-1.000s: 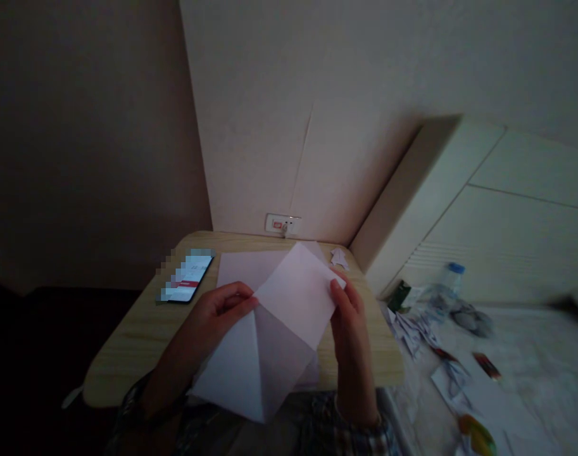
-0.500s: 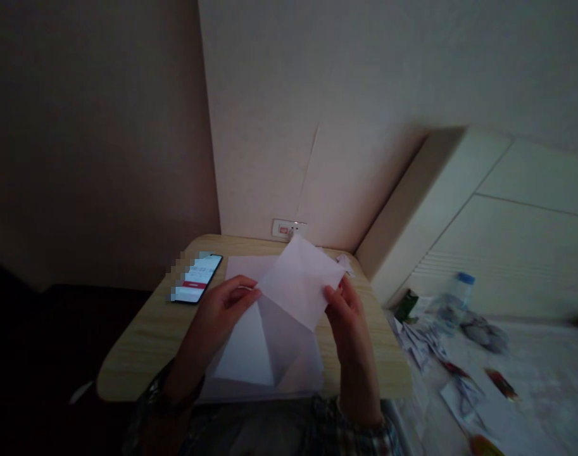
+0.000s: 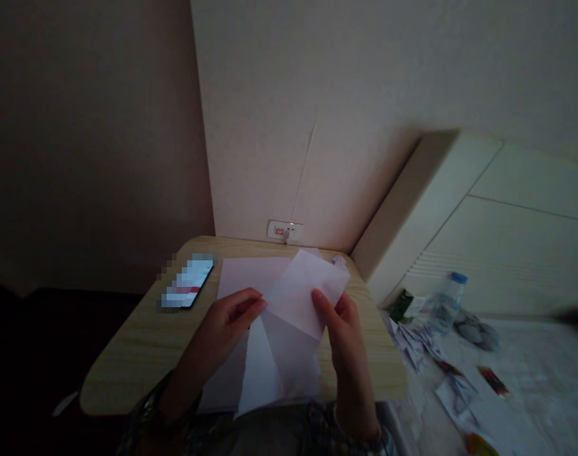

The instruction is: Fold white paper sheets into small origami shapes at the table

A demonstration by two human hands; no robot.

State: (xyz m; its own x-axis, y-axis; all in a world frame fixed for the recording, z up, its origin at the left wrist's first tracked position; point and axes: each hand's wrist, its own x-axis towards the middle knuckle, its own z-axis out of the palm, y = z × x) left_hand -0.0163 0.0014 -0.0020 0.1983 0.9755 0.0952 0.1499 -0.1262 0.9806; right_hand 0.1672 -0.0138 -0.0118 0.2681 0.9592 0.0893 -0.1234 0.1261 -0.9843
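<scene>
I hold a partly folded white paper sheet (image 3: 289, 316) above a small light wooden table (image 3: 141, 342). My left hand (image 3: 226, 323) pinches the sheet's left edge at a crease. My right hand (image 3: 340, 329) grips its right side, thumb on top of the folded-over upper flap. The lower part of the sheet hangs down toward my lap. Another flat white sheet (image 3: 248, 272) lies on the table under it.
A lit phone (image 3: 188, 285) lies at the table's left rear. A wall socket (image 3: 283, 230) sits behind the table. To the right, a bed surface holds a plastic bottle (image 3: 447, 301), paper scraps (image 3: 416, 339) and small coloured items. A small folded paper piece (image 3: 339, 259) rests at the table's back right.
The sheet has been folded narrower and its lower tip has swung down and left. My right hand has slid inward over the upper flap; the left hand has kept its pinch.
</scene>
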